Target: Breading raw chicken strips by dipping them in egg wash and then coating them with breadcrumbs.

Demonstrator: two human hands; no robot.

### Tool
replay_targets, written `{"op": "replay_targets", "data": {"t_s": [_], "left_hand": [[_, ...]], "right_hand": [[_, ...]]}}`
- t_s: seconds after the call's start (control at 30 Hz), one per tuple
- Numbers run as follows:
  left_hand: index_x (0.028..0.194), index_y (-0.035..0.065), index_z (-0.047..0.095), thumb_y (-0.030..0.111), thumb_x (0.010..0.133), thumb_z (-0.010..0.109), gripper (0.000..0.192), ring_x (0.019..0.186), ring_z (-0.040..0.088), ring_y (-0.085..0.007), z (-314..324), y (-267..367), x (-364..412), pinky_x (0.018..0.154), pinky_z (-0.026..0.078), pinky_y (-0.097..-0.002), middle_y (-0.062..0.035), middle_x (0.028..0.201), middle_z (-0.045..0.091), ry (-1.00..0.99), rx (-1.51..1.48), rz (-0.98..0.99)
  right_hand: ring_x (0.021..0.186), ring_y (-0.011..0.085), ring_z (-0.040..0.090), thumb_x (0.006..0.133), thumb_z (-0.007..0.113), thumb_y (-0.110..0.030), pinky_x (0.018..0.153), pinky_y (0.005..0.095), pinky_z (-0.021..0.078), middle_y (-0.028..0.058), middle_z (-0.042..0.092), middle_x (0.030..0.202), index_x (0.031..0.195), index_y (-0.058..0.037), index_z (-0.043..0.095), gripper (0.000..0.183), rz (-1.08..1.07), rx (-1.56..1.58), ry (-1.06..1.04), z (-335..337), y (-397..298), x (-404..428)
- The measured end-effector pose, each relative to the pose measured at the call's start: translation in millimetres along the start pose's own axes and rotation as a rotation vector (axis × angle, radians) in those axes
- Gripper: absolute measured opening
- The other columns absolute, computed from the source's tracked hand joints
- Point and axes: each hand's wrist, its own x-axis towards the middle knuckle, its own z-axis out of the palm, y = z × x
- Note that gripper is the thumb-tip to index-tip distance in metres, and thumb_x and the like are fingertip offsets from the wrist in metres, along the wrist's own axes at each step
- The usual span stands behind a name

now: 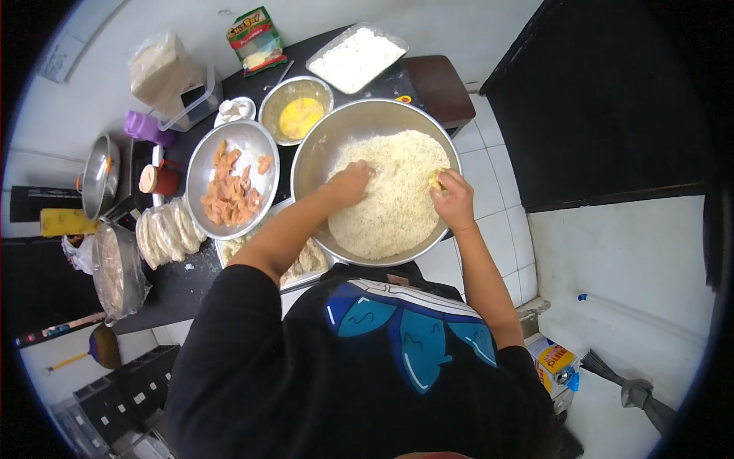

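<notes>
A large steel bowl [375,262] stands right before me, holding a broad heap of pale, speckled breading crumbs [383,215]. My left hand [351,182] reaches into the heap from the left; its fingertips are partly hidden there, so its grasp is unclear. Over the right side of the bowl, my right hand [456,201] pinches a yellowish, wet-looking piece of meat [436,178]. Behind the large bowl, a smaller metal bowl [269,112] contains yellow beaten egg [301,117] with pieces in it. Raw meat strips [229,192] lie in a metal basin [265,166] to the left.
A tray of breaded pieces [307,261] sits partly under the basin and large bowl. At the back are a plastic tray of white flour [361,57], a plate of eggshells [235,109] and a Parmesan packet [256,43]. Bagged food [166,232] and a red mug [159,179] stand left.
</notes>
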Motion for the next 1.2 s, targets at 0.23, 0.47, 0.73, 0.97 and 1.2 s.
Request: {"op": "replay_targets", "data": {"t_s": [0.23, 0.47, 0.73, 0.97, 1.2], "left_hand": [[0.125, 0.0056, 0.048, 0.036, 0.076, 0.069, 0.062, 0.12, 0.042, -0.0341, -4, 51, 10, 0.098, 0.037, -0.0484, -0.0181, 0.125, 0.046, 0.367, 0.055, 0.005], [0.106, 0.0012, 0.056, 0.028, 0.076, 0.067, 0.042, 0.102, 0.056, -0.0351, 33, 74, 40, 0.087, 0.047, -0.0422, -0.0198, 0.111, 0.056, 0.306, -0.16, 0.015], [0.098, -0.002, 0.06, 0.03, 0.081, 0.062, 0.037, 0.094, 0.061, -0.0375, 5, 86, 34, 0.083, 0.048, -0.0444, -0.025, 0.096, 0.063, 0.145, -0.264, -0.021], [0.104, -0.0011, 0.062, 0.035, 0.088, 0.055, 0.041, 0.104, 0.056, -0.0378, -32, 73, 61, 0.094, 0.042, -0.0421, -0.027, 0.11, 0.058, 0.101, -0.41, -0.081], [0.103, 0.0012, 0.063, 0.03, 0.086, 0.058, 0.033, 0.098, 0.058, -0.0362, -7, 31, 110, 0.09, 0.045, -0.0408, -0.0244, 0.105, 0.06, 0.419, -0.137, 0.095]], "right_hand": [[0.082, 0.035, 0.061, 0.069, 0.065, -0.005, 0.071, 0.0394, 0.0517, 0.015, 0.062, 0.092, 0.091, -0.0025, 0.062, 0.023, -0.042, -0.013, 0.0, 0, -1, 1], [0.082, 0.035, 0.061, 0.069, 0.065, -0.006, 0.071, 0.0392, 0.0514, 0.015, 0.061, 0.093, 0.092, -0.0028, 0.061, 0.024, -0.005, 0.022, -0.042, 0, -1, 2], [0.083, 0.0349, 0.061, 0.068, 0.065, -0.006, 0.072, 0.0388, 0.0514, 0.0154, 0.061, 0.093, 0.092, -0.0024, 0.06, 0.024, -0.022, 0.013, -0.014, -1, 3, 1], [0.085, 0.0354, 0.061, 0.069, 0.066, -0.006, 0.073, 0.0382, 0.0516, 0.0166, 0.061, 0.095, 0.091, -0.0016, 0.061, 0.024, 0.009, 0.068, -0.003, -2, 3, 0], [0.085, 0.0353, 0.061, 0.069, 0.066, -0.007, 0.073, 0.038, 0.0515, 0.0165, 0.061, 0.095, 0.092, -0.0021, 0.061, 0.024, -0.009, 0.052, -0.012, -1, -2, 0]]}}
